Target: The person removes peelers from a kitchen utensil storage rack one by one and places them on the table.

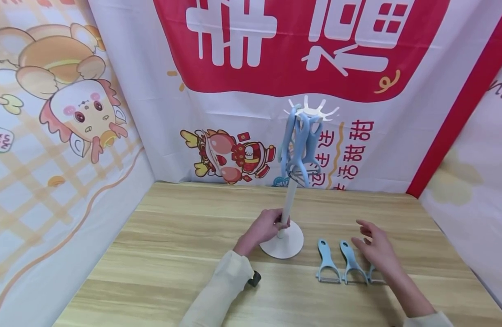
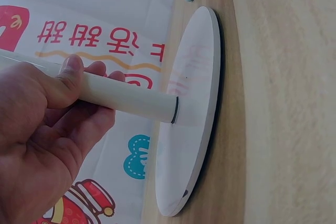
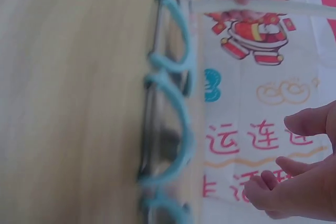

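Observation:
A white stand with a round base (image 1: 289, 243) and a ring of hooks (image 1: 312, 110) at its top stands on the table. My left hand (image 1: 269, 225) grips its pole (image 2: 131, 98) low down, thumb on one side and fingers behind. Several light blue peelers (image 1: 301, 141) hang from the hooks. Three more lie in a row on the table: a left peeler (image 1: 326, 259), a middle peeler (image 1: 350, 261) and a right peeler (image 1: 371, 274), partly hidden by my right forearm. Above the right one hovers my right hand (image 1: 375, 247), its fingers loosely bent and holding nothing.
The wooden table (image 1: 161, 254) meets a printed cloth backdrop (image 1: 165, 113) behind the stand. Another printed cloth (image 1: 71, 204) hangs along the left side. A small black object (image 1: 255, 278) shows beside my left sleeve.

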A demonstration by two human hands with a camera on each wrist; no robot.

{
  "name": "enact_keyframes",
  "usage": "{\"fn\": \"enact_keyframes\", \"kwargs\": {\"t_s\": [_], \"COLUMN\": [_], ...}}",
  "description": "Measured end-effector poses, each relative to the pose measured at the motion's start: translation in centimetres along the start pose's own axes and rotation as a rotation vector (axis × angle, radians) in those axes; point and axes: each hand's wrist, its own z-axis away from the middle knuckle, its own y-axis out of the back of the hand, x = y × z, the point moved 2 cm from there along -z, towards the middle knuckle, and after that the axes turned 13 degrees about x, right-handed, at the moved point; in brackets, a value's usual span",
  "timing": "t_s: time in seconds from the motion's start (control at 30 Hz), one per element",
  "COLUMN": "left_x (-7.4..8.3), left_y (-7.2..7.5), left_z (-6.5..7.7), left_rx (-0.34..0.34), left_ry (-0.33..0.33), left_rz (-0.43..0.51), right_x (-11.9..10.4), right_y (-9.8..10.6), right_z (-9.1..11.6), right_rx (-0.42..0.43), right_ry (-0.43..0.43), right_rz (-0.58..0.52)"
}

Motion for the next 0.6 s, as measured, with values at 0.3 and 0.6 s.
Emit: {"fn": "enact_keyframes", "kwargs": {"t_s": [0.3,0.6], "left_x": [0.1,0.4], "left_y": [0.3,0.1], "left_z": [-0.1,0.1], "left_rx": [-0.005,-0.006], "left_ry": [0.018,0.015], "left_rz": [0.003,-0.020], "right_x": [-3.6,-6.5], "right_y": [-2.3,-5.2], "right_z": [-0.9,-1.9], "right_rx": [-0.018,-0.058], "right_ry": [-0.011,-0.024], "right_rz": [-0.143,-0.308]}}
